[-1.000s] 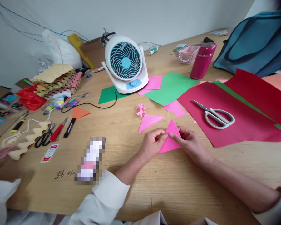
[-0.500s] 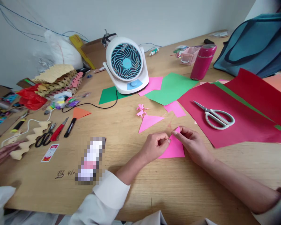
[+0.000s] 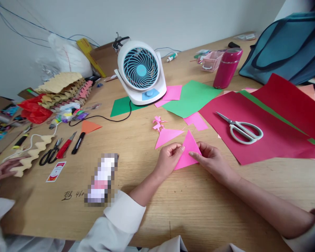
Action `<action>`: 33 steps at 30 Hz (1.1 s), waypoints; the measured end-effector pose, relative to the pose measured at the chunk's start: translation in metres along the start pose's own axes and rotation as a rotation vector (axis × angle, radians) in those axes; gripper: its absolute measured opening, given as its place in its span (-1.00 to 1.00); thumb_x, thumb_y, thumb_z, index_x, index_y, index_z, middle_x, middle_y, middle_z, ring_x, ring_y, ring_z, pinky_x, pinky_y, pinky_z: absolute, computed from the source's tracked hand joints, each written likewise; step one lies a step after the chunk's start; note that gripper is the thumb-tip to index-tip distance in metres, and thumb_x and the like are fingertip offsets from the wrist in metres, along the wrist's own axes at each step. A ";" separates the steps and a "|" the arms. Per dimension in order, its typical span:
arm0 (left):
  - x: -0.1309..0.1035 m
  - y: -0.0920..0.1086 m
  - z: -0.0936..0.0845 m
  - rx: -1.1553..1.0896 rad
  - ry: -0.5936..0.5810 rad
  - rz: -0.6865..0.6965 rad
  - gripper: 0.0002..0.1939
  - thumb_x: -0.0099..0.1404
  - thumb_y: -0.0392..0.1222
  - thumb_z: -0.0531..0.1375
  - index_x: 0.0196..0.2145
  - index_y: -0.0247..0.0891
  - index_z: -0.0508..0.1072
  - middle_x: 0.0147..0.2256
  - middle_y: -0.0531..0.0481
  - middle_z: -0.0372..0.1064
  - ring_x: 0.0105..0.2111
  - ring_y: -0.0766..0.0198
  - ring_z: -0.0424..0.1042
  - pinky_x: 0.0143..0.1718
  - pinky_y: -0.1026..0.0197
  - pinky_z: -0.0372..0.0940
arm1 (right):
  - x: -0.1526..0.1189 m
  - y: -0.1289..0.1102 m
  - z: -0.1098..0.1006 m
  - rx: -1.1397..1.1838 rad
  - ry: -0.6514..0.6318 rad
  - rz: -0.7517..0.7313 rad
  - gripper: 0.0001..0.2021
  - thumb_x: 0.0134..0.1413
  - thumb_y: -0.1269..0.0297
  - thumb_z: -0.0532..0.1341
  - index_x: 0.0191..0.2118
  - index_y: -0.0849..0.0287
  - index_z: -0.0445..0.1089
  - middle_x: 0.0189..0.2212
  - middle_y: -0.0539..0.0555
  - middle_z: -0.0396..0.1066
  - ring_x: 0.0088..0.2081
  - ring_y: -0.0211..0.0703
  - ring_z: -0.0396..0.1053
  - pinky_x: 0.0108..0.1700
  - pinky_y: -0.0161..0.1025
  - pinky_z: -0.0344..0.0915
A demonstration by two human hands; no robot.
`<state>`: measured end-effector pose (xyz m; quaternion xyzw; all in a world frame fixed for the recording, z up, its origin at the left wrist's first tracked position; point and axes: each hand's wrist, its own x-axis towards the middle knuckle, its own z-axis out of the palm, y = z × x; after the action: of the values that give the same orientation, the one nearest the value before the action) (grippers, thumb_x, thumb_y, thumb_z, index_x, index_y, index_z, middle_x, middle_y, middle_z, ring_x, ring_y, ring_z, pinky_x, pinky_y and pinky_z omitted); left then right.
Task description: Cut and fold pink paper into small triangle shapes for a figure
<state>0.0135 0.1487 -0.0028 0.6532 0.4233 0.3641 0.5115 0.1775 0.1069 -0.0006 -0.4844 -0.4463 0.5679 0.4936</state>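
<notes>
A bright pink sheet of paper (image 3: 188,155), triangular in outline, is held between my two hands with its point facing away from me. My left hand (image 3: 168,159) pinches its left edge, thumb on top. On the right edge, my right hand (image 3: 211,159) grips it with the thumb on the face and the fingers tucked behind. Just beyond lies a flat pink paper triangle (image 3: 168,137), and past that are small crumpled-looking pink paper pieces (image 3: 159,122).
White-handled scissors (image 3: 243,129) rest on dark red paper (image 3: 225,119) to the right. A fan (image 3: 141,71) stands at the back beside green paper (image 3: 191,99). Left are a phone (image 3: 102,178), black-handled scissors (image 3: 51,154) and another person's hand (image 3: 6,169) on zigzag-edged tan paper (image 3: 33,155).
The pink paper has been turned and shifted slightly away and left; its point now stands clear of my fingers. My hands have moved down along its sides. The other person's hand has shifted slightly.
</notes>
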 end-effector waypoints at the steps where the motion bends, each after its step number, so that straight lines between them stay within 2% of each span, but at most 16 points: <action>1: 0.000 0.000 0.000 -0.013 -0.001 -0.003 -0.72 0.30 -0.08 0.15 -0.50 -0.28 0.35 -0.52 0.10 0.15 -0.45 0.35 0.11 -0.40 0.29 0.07 | 0.000 0.001 0.000 -0.009 0.010 0.005 -0.63 -0.10 -0.08 0.39 -0.43 0.11 0.35 -0.55 -0.05 0.35 -0.51 -0.24 0.24 -0.46 -0.27 0.21; 5: 0.000 0.002 0.001 -0.054 -0.018 -0.018 -0.70 0.28 -0.05 0.18 -0.51 -0.29 0.37 -0.53 0.11 0.17 -0.47 0.36 0.12 -0.42 0.30 0.07 | 0.001 0.004 -0.002 -0.021 0.038 0.004 -0.60 -0.09 -0.10 0.38 -0.51 0.11 0.28 -0.61 -0.09 0.24 -0.56 -0.28 0.13 -0.50 -0.28 0.10; 14: -0.001 0.002 0.001 -0.086 0.004 -0.013 -0.72 0.27 -0.06 0.19 -0.48 -0.32 0.41 -0.50 0.07 0.23 -0.44 0.35 0.18 -0.40 0.30 0.12 | -0.003 -0.002 -0.002 -0.005 0.067 -0.006 -0.60 -0.04 -0.12 0.34 -0.50 0.12 0.34 -0.53 -0.06 0.27 -0.50 -0.27 0.14 -0.45 -0.28 0.13; 21: -0.002 0.004 0.000 -0.061 0.004 -0.006 -0.68 0.28 -0.10 0.17 -0.56 -0.31 0.32 -0.56 0.12 0.11 -0.49 0.38 0.09 -0.45 0.31 0.04 | -0.005 -0.003 -0.003 -0.039 0.077 -0.002 -0.59 0.06 -0.12 0.27 -0.52 0.12 0.32 -0.57 -0.08 0.20 -0.50 -0.27 0.09 -0.43 -0.27 0.09; 28: -0.002 0.002 0.001 -0.082 0.031 -0.003 -0.73 0.28 -0.11 0.19 -0.50 -0.33 0.42 -0.52 0.08 0.23 -0.46 0.37 0.17 -0.42 0.32 0.11 | -0.002 -0.002 -0.001 -0.012 0.048 0.024 -0.63 -0.09 -0.09 0.37 -0.44 0.13 0.38 -0.50 -0.04 0.31 -0.48 -0.24 0.16 -0.43 -0.26 0.13; 33: -0.001 0.001 0.002 -0.120 0.026 -0.012 -0.74 0.26 -0.11 0.20 -0.49 -0.33 0.44 -0.53 0.08 0.28 -0.48 0.38 0.20 -0.41 0.32 0.15 | -0.002 0.001 -0.001 -0.002 0.060 0.018 -0.64 -0.07 -0.07 0.37 -0.45 0.13 0.38 -0.50 -0.04 0.31 -0.48 -0.25 0.17 -0.44 -0.27 0.14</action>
<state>0.0152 0.1466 -0.0024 0.6139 0.4113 0.3942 0.5464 0.1789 0.1049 -0.0018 -0.5058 -0.4274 0.5570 0.5013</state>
